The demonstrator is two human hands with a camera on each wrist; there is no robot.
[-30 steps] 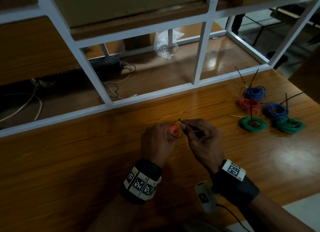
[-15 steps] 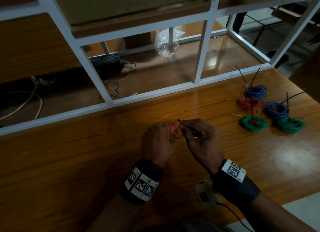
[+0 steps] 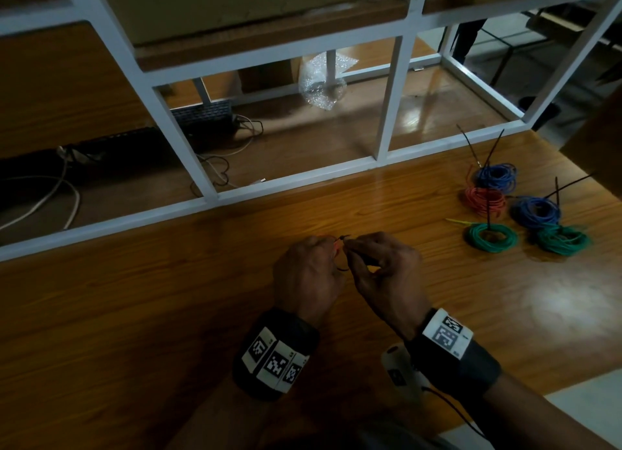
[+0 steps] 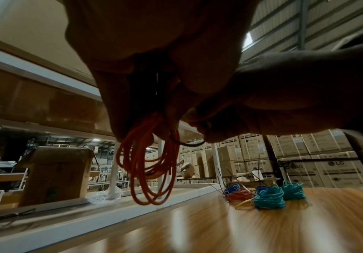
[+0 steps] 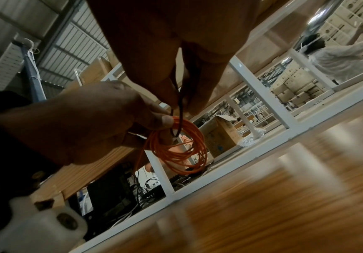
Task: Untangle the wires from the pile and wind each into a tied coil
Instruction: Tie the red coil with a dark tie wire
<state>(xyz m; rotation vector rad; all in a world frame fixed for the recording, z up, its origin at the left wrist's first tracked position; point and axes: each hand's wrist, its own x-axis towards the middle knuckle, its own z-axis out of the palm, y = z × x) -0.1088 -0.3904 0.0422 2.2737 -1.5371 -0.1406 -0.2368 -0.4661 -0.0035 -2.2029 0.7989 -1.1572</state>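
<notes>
The left hand [image 3: 308,274] pinches the orange coil [image 5: 177,145] above the table [image 3: 168,315], keeping its loops gathered. The right hand [image 3: 387,274], just beside the coil, pinches the black cable tie [image 5: 179,109] looped around it, apparently for tightening. Finished coils [image 3: 505,210] lie well apart, clear of the coil being tied.

- Table [image 3: 168,315]: wood grain, glossy, reflective.
- Frame [image 3: 215,200]: white-painted, smooth.
- Orange wire coil [image 4: 152,164]: smooth plastic sheath.
- Boxes [image 4: 339,172]: matt cardboard.

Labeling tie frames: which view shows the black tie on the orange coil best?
Right wrist: black tie loops around the orange coil, unobstructed. Left wrist shows only a curved piece; head view mostly hides it behind the hands.
</notes>
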